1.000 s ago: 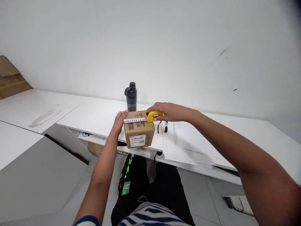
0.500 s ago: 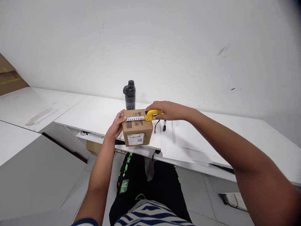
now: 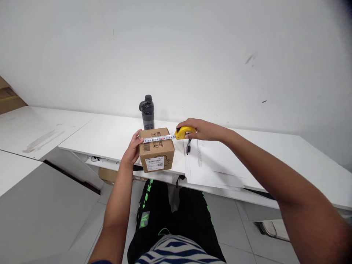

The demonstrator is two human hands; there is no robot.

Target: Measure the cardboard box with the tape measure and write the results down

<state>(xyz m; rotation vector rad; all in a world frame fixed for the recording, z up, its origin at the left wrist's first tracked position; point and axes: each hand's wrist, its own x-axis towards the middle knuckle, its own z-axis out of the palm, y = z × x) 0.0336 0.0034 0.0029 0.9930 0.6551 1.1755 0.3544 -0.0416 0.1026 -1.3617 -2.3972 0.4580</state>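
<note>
A small brown cardboard box (image 3: pixel 156 151) with a white label on its front sits at the table's near edge. My left hand (image 3: pixel 133 148) grips its left side, the thumb pressing the end of the measuring blade (image 3: pixel 159 138) on the top edge. That blade lies across the box top and runs past its right edge. Just right of the box, my right hand (image 3: pixel 199 129) is closed around the yellow tape measure (image 3: pixel 184 132). The strap (image 3: pixel 188 146) hangs below that hand, close to a black object partly covered by it.
A dark water bottle (image 3: pixel 148 113) stands behind the box, near the wall. White paper sheets (image 3: pixel 220 167) lie on the white table (image 3: pixel 104 128) to the right. Below the tabletop, a shelf holds cardboard (image 3: pixel 107 175). More brown boxes (image 3: pixel 11 97) stand at far left.
My right hand has drawn the tape measure rightward off the box, so more blade shows. My left hand keeps its hold at the box's left edge. The whole view has shifted slightly.
</note>
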